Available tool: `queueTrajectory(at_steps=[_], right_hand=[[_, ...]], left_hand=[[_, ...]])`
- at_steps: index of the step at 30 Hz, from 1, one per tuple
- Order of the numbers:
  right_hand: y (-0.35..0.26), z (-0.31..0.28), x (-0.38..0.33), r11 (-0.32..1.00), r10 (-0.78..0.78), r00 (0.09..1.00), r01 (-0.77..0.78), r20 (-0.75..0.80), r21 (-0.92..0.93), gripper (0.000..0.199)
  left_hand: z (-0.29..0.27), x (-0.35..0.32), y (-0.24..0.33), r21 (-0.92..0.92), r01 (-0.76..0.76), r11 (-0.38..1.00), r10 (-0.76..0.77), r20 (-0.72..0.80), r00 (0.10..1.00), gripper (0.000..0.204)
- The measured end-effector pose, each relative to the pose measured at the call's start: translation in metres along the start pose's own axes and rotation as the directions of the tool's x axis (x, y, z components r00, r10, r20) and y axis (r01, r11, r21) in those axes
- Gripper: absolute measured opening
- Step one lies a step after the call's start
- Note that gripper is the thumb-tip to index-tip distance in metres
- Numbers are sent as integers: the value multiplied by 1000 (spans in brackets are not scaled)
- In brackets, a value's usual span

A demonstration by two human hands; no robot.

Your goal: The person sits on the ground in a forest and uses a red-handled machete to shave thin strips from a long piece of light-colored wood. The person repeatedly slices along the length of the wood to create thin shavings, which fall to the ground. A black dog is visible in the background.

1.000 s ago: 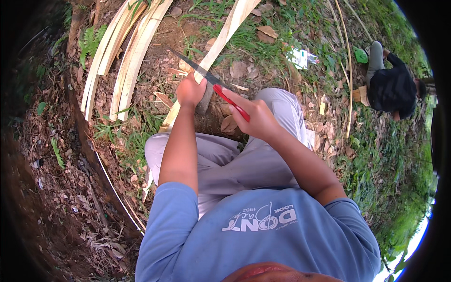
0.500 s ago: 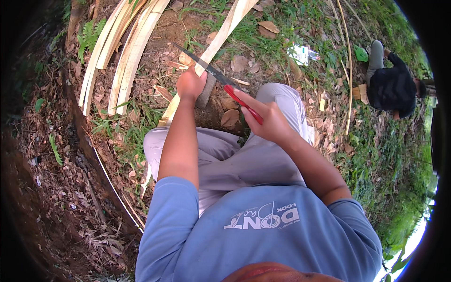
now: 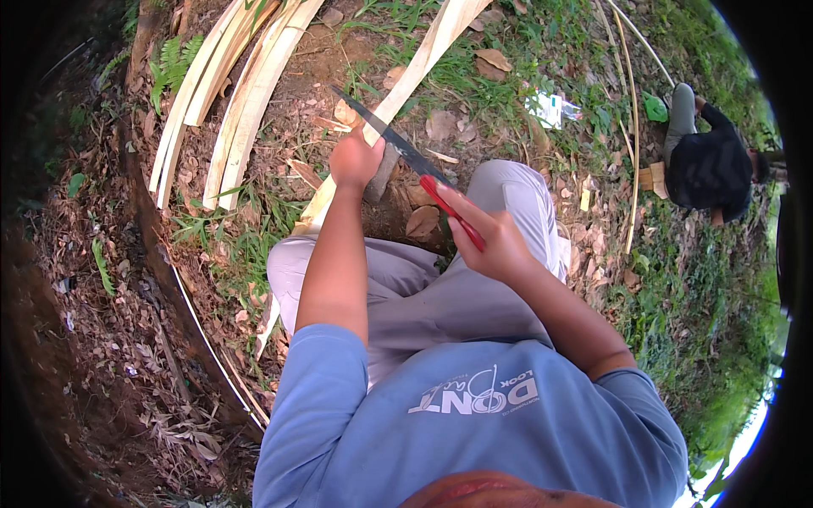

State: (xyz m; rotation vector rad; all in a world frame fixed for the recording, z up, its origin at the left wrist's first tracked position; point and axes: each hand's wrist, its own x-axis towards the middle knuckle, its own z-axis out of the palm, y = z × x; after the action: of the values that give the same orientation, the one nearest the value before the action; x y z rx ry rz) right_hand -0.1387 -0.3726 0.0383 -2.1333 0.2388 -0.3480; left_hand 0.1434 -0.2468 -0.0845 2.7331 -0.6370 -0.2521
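Observation:
My left hand [image 3: 356,161] is closed around a long pale wooden strip [image 3: 430,52], which runs from beside my left knee up past the top edge. In my right hand [image 3: 491,244] is the red handle [image 3: 449,210] of a handsaw. The saw's dark, narrow blade [image 3: 398,142] lies slantwise across the strip, just beyond my left fist. Its tip pokes out on the far left side of the strip. Beneath the strip, near my left hand, sits a greyish wooden block [image 3: 383,174], partly hidden.
Several pale wooden strips [image 3: 246,110] lie at the upper left. Dry leaves, wood scraps and grass cover the ground. A white packet [image 3: 549,108] lies ahead to the right. Long thin poles [image 3: 633,127] stretch along the right, near another seated person [image 3: 711,161] in dark clothing.
The saw has been drawn back a little towards my right side, with my right hand. My left hand keeps its hold on the strip. The whole view has shifted slightly.

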Motion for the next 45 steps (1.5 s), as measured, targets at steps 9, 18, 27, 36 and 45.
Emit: queueTrajectory(at_steps=[9,18,27,36,45], right_hand=[[-3,21,55,997,-56,984,65,169,-46,70],[-31,-3,64,994,-54,921,12,386,111,84],[-13,-9,55,989,-60,907,109,417,-96,90],[-12,11,41,887,-101,900,-112,425,448,94],[-9,23,42,889,-124,833,-148,539,433,86]], left_hand=[[-6,1,-2,-20,27,999,-27,41,999,42],[-2,3,-8,8,-2,1000,2,52,999,47],[0,3,-8,-54,-5,999,6,29,1000,59],[2,2,-9,-83,2,997,-1,10,1000,55],[-10,-1,-2,-85,28,996,-24,45,999,51]])
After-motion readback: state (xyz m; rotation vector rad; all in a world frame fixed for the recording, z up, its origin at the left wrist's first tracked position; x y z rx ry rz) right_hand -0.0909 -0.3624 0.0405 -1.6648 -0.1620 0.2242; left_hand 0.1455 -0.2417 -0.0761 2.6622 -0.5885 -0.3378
